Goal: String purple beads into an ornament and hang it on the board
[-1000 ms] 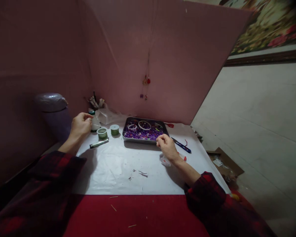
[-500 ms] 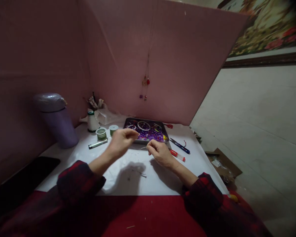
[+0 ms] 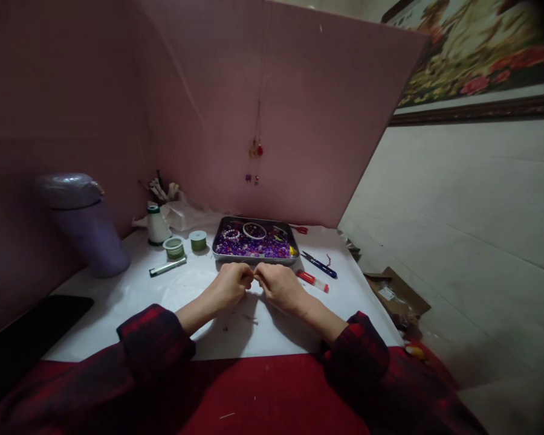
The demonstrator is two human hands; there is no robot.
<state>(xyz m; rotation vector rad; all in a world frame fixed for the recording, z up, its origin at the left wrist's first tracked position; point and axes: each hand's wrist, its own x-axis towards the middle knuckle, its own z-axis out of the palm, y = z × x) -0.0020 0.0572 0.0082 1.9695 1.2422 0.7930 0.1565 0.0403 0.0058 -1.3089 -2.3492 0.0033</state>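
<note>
My left hand (image 3: 230,285) and my right hand (image 3: 278,286) meet over the white sheet (image 3: 118,296), fingertips pinched together just in front of the metal tray (image 3: 254,256). Both are closed on something too thin or small to make out. The tray holds purple beads, a white bangle (image 3: 254,230) and a bead bracelet (image 3: 231,234). Both sleeves are red and black plaid.
Left of the tray stand two green thread spools (image 3: 174,247), a white spool (image 3: 155,225) and a pen-like tube (image 3: 167,266). A purple flask (image 3: 82,222) stands far left, a dark phone (image 3: 31,326) nearer. Blue snips (image 3: 318,264) and a red-capped tube (image 3: 312,280) lie right. Pink boards (image 3: 236,109) wall the back.
My left hand came from the spools at the left to the middle and met my right hand, which drew back from the tray edge. The view shifted slightly right.
</note>
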